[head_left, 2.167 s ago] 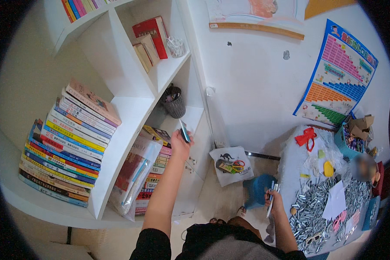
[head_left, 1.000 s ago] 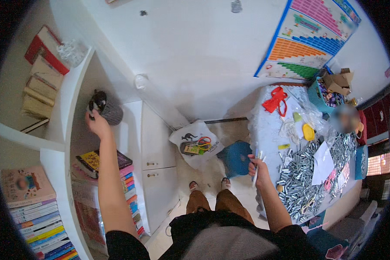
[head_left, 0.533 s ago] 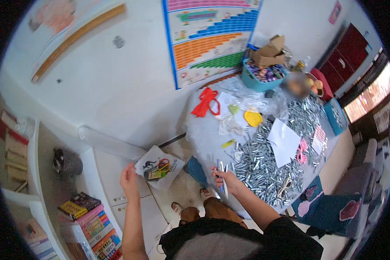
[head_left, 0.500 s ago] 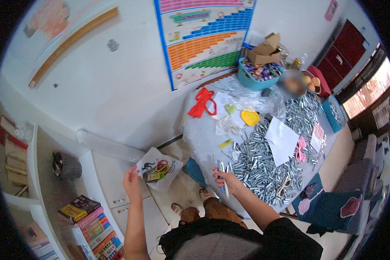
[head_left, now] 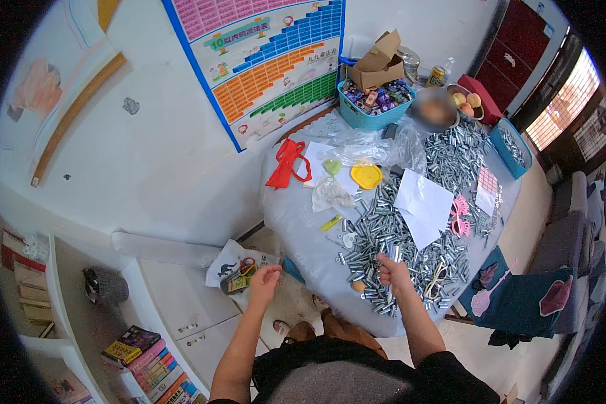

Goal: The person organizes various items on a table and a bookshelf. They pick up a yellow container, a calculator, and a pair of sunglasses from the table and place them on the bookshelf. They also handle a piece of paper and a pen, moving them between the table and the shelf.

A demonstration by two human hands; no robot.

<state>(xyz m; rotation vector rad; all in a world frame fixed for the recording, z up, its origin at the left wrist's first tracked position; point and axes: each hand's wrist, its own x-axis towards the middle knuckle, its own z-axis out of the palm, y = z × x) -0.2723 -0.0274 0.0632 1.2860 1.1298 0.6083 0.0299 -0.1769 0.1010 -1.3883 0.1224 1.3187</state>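
Closed around slim, pale pens [head_left: 396, 253], the right hand [head_left: 394, 275] is over small, silver metallic cylinders [head_left: 384, 219] heaped on a pale-grey covered table [head_left: 293, 225], its forearm slanting up and leftward. The left hand [head_left: 264, 283], forearm slanting up and rightward, has its fingers bunched; whether they pinch anything cannot be told. Just beyond it shows a white bag [head_left: 223, 261] with a dark animal print.

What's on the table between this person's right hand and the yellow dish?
Small silvery metal pieces, loosely heaped, lie between the right hand and the yellow dish, as the head view shows.
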